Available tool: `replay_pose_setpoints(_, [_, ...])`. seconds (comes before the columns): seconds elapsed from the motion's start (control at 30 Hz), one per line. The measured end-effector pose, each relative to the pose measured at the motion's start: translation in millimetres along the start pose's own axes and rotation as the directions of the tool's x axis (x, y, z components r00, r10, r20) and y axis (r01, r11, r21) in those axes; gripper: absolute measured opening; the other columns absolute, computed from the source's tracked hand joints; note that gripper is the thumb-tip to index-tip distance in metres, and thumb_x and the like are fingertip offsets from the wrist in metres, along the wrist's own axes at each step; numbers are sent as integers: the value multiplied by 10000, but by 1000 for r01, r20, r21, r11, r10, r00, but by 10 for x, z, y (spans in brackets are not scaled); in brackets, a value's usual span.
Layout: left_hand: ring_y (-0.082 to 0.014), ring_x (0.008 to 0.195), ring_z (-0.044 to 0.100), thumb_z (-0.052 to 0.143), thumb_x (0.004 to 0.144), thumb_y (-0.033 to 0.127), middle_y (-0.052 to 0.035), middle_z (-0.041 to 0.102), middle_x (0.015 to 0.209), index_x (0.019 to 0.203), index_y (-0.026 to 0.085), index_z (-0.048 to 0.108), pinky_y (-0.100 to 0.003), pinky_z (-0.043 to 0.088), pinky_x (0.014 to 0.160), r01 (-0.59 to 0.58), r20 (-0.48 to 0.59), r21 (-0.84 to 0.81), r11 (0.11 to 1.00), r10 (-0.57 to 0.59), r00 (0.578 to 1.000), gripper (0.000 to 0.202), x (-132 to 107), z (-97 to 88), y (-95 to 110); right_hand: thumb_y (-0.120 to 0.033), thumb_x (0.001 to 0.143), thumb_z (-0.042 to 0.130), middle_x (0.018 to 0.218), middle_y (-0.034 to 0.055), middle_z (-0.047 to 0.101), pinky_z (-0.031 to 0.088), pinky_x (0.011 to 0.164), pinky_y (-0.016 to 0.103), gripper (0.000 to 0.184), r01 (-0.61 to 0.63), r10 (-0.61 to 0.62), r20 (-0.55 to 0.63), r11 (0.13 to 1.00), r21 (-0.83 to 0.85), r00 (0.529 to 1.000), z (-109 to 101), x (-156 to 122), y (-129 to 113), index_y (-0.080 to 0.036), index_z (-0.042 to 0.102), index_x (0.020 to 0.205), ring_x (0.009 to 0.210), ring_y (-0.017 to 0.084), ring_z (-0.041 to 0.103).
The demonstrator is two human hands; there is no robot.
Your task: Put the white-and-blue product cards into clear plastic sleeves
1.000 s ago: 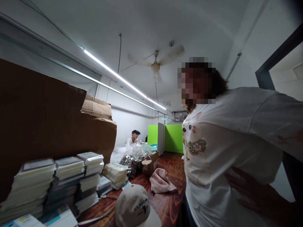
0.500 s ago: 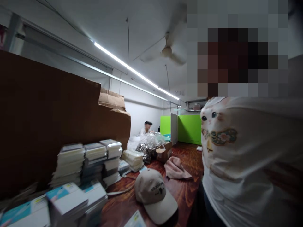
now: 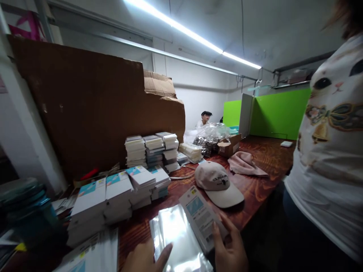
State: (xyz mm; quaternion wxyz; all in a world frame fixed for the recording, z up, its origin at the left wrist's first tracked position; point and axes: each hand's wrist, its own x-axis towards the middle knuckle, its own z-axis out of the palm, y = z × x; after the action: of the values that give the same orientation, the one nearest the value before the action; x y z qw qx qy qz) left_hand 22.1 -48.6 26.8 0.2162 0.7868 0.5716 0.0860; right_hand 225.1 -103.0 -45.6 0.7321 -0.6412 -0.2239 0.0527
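My left hand (image 3: 146, 257) is at the bottom of the view, its thumb lying over the left side of a shiny stack of clear plastic bags (image 3: 177, 230). Its other fingers are partly hidden at the stack's edge. My right hand (image 3: 230, 247) grips a printed card packet (image 3: 195, 211) with a blue picture and a yellow mark. That packet tilts beside the bags, overlapping their right edge. Left of my hands stand piles of similar blue-and-white card packets (image 3: 117, 185). More packets (image 3: 90, 255) lie at the near left.
A beige cap (image 3: 215, 181) and a pink cloth (image 3: 246, 164) lie on the wooden table (image 3: 263, 155). Pale stacks (image 3: 135, 151) stand before a tall cardboard sheet (image 3: 99, 109). A teal jar (image 3: 28, 215) is at left. One person (image 3: 326, 151) stands at right; another (image 3: 204, 119) is farther back.
The view has swung left and downward. Both my hands, the plastic bags and the gripped card packet now show. The standing person appears farther to the right.
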Motion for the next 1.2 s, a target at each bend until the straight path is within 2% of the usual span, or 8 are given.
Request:
replay_pose_setpoints(0.07, [-355, 857, 673, 380, 826, 626, -141, 724, 861, 789, 202, 680, -381, 445, 721, 30, 9, 39, 999, -31, 999, 521, 34, -30, 119, -507, 706, 683, 1083, 139, 699, 530, 761, 379, 535, -76, 76, 45, 997, -3, 996, -47, -2, -64, -149, 659, 1103, 914, 296, 669])
replay_pose_setpoints(0.17, [-369, 851, 663, 470, 782, 610, -163, 713, 849, 730, 183, 650, -352, 419, 665, 96, -15, 69, 993, -95, 995, 467, 26, -15, 208, -501, 725, 672, 1080, 129, 701, 522, 760, 364, 495, -105, 105, 57, 994, 8, 993, -116, -46, -216, -151, 677, 1076, 905, 283, 667])
replay_pose_setpoints(0.3, [-295, 776, 656, 502, 800, 504, -121, 702, 791, 685, 189, 596, -296, 365, 597, 152, -37, 41, 987, -151, 988, 348, -24, 89, 175, -492, 729, 683, 922, 110, 732, 524, 717, 348, 433, -121, 119, 83, 992, 22, 989, -177, -104, -375, -140, 712, 979, 853, 278, 675])
replay_pose_setpoints(0.43, [-191, 630, 639, 496, 830, 397, -61, 687, 688, 673, 192, 548, -243, 343, 531, 184, -39, -51, 982, -186, 982, 264, -72, 161, 141, -491, 735, 690, 914, 101, 728, 520, 744, 349, 424, -128, 124, 75, 990, 55, 989, -197, -147, -471, -140, 708, 972, 864, 265, 669])
replay_pose_setpoints(0.63, [-129, 411, 581, 316, 917, 376, -13, 635, 536, 697, 185, 527, -206, 346, 432, 215, 54, -190, 958, -209, 977, 360, -150, 231, 176, -482, 712, 718, 927, 99, 715, 509, 779, 387, 424, -173, 167, 77, 981, 88, 983, -211, -215, -596, -149, 703, 973, 872, 270, 659])
replay_pose_setpoints(0.8, [-185, 599, 615, 385, 894, 372, -39, 603, 559, 585, 199, 467, -263, 340, 574, 134, -115, -144, 980, -151, 982, 363, -268, 176, 208, -477, 694, 736, 921, 98, 710, 509, 789, 406, 411, -195, 186, 91, 975, 108, 978, -216, -254, -684, -151, 705, 942, 874, 275, 655])
replay_pose_setpoints(0.97, [-178, 664, 604, 341, 914, 366, -30, 607, 641, 655, 213, 463, -267, 350, 612, 53, -211, -209, 976, -98, 973, 325, -358, 70, 232, -460, 686, 759, 875, 78, 711, 532, 712, 353, 415, -213, 198, 110, 967, 142, 974, -245, -263, -696, -157, 704, 965, 794, 240, 662])
replay_pose_setpoints(1.2, [-116, 490, 584, 225, 937, 372, -10, 655, 673, 966, 186, 565, -205, 417, 469, 34, -130, -388, 921, -91, 987, 389, -354, 86, 198, -451, 692, 761, 825, 60, 708, 528, 622, 303, 380, -282, 239, 213, 937, 204, 947, -270, -266, -676, -161, 700, 929, 724, 209, 652])
